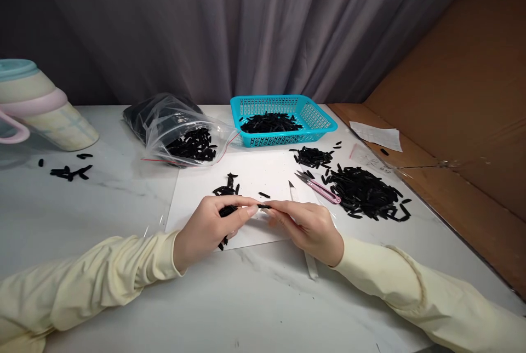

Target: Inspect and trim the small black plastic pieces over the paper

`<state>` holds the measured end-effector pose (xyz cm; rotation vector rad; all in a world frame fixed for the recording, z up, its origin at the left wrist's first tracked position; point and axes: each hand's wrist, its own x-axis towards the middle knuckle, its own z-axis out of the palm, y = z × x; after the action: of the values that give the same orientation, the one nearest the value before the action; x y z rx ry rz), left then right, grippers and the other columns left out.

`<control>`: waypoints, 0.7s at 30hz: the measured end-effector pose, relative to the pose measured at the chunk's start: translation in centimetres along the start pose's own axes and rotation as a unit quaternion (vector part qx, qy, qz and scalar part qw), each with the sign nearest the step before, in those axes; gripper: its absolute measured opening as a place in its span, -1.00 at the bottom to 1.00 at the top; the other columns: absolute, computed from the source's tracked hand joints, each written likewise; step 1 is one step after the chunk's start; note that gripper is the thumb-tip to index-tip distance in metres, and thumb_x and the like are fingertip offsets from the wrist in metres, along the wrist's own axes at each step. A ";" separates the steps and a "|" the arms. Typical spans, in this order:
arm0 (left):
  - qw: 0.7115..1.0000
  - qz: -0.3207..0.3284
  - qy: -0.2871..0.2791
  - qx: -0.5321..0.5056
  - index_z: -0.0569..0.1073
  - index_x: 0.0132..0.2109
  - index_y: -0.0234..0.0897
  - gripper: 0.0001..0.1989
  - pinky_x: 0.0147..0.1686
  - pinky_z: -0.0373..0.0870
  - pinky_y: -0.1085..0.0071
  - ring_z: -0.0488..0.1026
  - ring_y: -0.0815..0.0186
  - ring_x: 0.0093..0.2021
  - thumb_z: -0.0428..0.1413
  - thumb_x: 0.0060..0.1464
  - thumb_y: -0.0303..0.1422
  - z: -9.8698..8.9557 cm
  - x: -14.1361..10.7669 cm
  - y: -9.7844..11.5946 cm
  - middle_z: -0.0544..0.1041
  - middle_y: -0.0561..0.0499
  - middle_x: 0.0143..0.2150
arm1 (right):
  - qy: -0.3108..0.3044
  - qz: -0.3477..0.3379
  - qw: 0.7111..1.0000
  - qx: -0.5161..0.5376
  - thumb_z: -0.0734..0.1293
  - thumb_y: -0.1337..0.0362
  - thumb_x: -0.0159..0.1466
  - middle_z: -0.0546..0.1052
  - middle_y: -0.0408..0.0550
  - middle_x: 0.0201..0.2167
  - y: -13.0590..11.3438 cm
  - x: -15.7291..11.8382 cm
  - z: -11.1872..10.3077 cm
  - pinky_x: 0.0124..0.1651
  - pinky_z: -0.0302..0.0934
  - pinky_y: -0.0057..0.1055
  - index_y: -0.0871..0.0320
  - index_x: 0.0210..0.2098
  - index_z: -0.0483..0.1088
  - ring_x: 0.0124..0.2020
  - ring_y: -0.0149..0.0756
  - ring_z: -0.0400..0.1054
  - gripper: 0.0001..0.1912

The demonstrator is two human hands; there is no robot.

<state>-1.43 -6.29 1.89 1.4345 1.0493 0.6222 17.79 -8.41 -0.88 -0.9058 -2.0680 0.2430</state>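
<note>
1. Black piece point(263, 206) is in hand, held level between both hands, just above the sheet point(255, 236) on the desk point(197, 309).
2. Left hand point(206, 231): narrow grip, thumb and fingertips pinching the piece at one end.
3. Right hand point(314, 229): narrow grip too, fingertips on the other end. What exactly they do to it is too small to tell.
4. Progress, my read: mid-batch. One piece being worked, lots of others lying about, so nowhere near finished.
5. Near the work: a small heap point(227, 187) on the sheet, partly behind the left hand, plus a single piece point(264, 195) lying just beyond the fingertips.
6. Right side: big pile point(365, 194) loose on the desk, smaller pile point(314, 157) behind it. Can't tell whether either is done or waiting.
7. Far side: basket point(287, 140) holds a good layer of pieces; bag point(154, 142) beside it, mouth gaping, holds many more. My guess is one feeds the work and one collects it; no way to say which from here.
8. Left side: a few strays point(70, 172) near the mug point(53, 114), not in any container.
9. Tools: snips point(324, 189) beside the big pile, white pointed tool point(311, 267) running under the right hand. Neither appears to be in use.
</note>
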 end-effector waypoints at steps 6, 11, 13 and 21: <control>0.999 0.034 0.015 0.018 0.54 -0.13 -0.35 -0.70 -0.63 0.02 0.51 0.06 0.48 -0.61 0.08 0.05 -0.28 0.0 -0.3 -0.1 0.13 0.17 -0.66 | 0.029 0.004 1.000 0.008 0.22 0.45 0.27 0.55 -0.13 -0.52 -0.1 0.0 0.2 -0.48 0.33 -0.59 0.22 -0.23 0.40 -0.57 -0.44 0.43 -0.86; 0.998 0.055 0.023 0.033 0.55 -0.14 -0.35 -0.72 -0.65 0.00 0.52 0.03 0.49 -0.64 0.07 0.05 -0.32 0.1 -0.3 -0.2 0.12 0.17 -0.68 | 0.039 0.003 0.999 0.009 0.23 0.47 0.25 0.55 -0.13 -0.55 -0.2 -0.1 0.2 -0.50 0.33 -0.61 0.23 -0.24 0.40 -0.60 -0.47 0.42 -0.86; 0.997 0.063 0.024 0.039 0.55 -0.14 -0.35 -0.72 -0.65 0.00 0.52 0.03 0.49 -0.63 0.07 0.05 -0.32 0.1 -0.3 -0.2 0.13 0.17 -0.68 | 0.042 0.002 0.999 0.007 0.23 0.47 0.26 0.55 -0.13 -0.55 -0.3 -0.1 0.2 -0.50 0.33 -0.61 0.22 -0.24 0.40 -0.60 -0.47 0.41 -0.86; 0.994 0.082 0.032 0.063 0.56 -0.14 -0.34 -0.72 -0.64 0.01 0.51 0.05 0.47 -0.61 0.07 0.04 -0.34 0.2 -0.4 -0.5 0.22 0.13 -0.66 | 0.045 0.018 0.998 0.034 0.27 0.47 0.23 0.54 -0.10 -0.55 -0.5 -0.1 0.1 -0.53 0.31 -0.57 0.24 -0.26 0.40 -0.61 -0.45 0.40 -0.89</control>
<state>-1.62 -6.78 1.43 1.6324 1.0427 0.7349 17.43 -8.81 -0.75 -0.8968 -1.9504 0.2856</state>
